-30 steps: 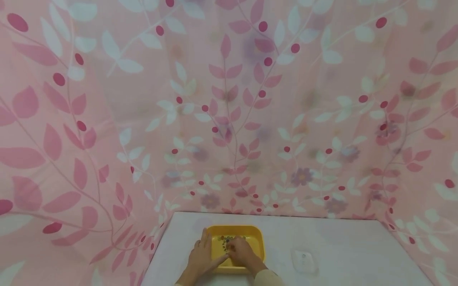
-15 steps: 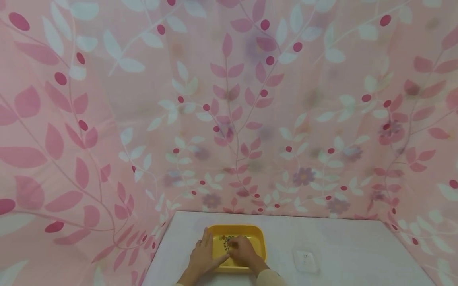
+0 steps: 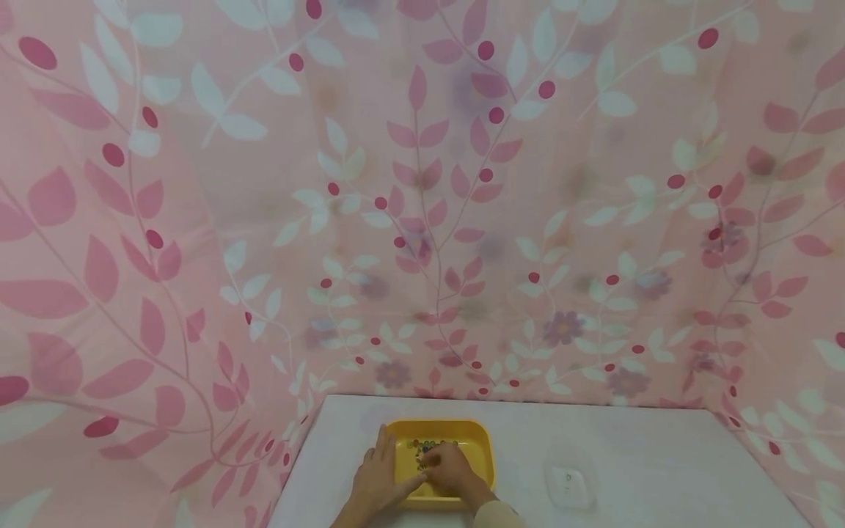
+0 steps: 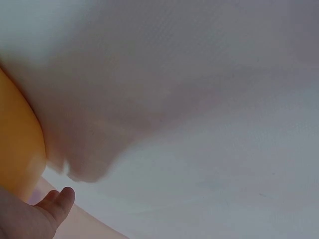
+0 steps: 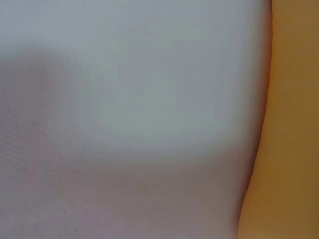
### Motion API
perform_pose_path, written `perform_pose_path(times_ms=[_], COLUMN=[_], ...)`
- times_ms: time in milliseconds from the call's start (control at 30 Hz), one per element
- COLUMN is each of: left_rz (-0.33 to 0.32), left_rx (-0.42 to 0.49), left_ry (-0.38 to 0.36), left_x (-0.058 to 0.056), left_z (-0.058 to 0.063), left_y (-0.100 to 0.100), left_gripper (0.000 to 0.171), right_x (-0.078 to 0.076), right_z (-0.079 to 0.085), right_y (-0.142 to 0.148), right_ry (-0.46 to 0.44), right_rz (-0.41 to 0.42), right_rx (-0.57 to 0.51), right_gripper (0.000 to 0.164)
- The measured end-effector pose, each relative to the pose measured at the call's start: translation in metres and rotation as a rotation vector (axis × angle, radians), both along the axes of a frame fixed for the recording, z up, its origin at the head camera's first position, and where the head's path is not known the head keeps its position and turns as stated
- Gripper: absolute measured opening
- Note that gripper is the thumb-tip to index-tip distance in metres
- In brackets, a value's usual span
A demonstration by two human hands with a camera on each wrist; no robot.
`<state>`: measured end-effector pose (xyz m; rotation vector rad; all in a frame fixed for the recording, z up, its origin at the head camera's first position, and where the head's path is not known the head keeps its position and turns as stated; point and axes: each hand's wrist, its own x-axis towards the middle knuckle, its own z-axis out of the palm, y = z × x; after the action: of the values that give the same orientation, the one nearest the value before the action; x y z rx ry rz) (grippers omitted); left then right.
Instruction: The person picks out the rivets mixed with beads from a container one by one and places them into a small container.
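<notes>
A yellow tray (image 3: pixel 490 469) lies on the white table in the head view, with several small round bead-like pieces (image 3: pixel 417 444) in it. They form a row near the far side and a short line toward me. My left hand (image 3: pixel 376 480) rests at the tray's left rim, fingers extended and thumb reaching over the inside. Over the tray, my right hand (image 3: pixel 450 469) has bent fingers with the tips down among the pieces; whether they pinch one is too small to tell. The left wrist view catches part of the left hand (image 4: pixel 30 219) beside the tray's orange-looking wall (image 4: pixel 20 144).
To the tray's right, a clear plastic container (image 3: pixel 569 488) stands on the white table (image 3: pixel 660 462), with something tiny in it. Pink leaf-patterned cloth (image 3: pixel 422 220) hangs behind and along both sides. The right wrist view holds only table surface and the tray's outer wall (image 5: pixel 289 119).
The left hand keeps its place at the rim. The right fingers shift only slightly among the small pieces. The whole head view drifts a little.
</notes>
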<state>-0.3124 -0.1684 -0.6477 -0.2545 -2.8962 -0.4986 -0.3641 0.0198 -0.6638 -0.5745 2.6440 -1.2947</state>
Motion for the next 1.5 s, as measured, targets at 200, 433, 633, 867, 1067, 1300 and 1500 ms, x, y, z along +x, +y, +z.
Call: perform_pose_path(times_ms=[200,433,633,867,1067,1300,1500], left_rz=[0.002,-0.002,-0.007,-0.016,-0.005,0.001,0.003], left_rx=[-0.014,-0.003,0.012,0.012,0.004,0.004,-0.003], left_ry=[0.003,0.041,0.075,0.081,0.026,0.023,0.024], left_x=[0.0039,0.0038,0.0002,0.0002,0.0023,0.0030,0.0026], left_z=[0.0002,0.0046,0.0001,0.0012,0.0024,0.0030,0.0011], left_y=[0.0017,0.0011,-0.0002,-0.0001,0.0013,0.0013,0.0016], left_gripper=[0.110,0.108,0.108,0.107,0.109,0.107,0.105], right_x=[-0.0007,-0.0018,-0.0042,-0.0010,0.0035,0.0040,0.0030], right_z=[-0.0016,-0.0014,0.0015,0.0043,0.0066,0.0057,0.0044], right_y=[0.0010,0.0003,-0.0010,0.0010,0.0041,0.0036,0.0046], right_ry=[-0.014,0.051,-0.004,-0.019,-0.019,-0.001,-0.043], right_rz=[-0.006,0.006,-0.027,-0.059,-0.037,-0.031,-0.047], right_rx=[0.048,0.052,0.060,0.033,-0.033,-0.044,-0.042], right_gripper=[0.009,0.005,0.009,0.009,0.009,0.010,0.014])
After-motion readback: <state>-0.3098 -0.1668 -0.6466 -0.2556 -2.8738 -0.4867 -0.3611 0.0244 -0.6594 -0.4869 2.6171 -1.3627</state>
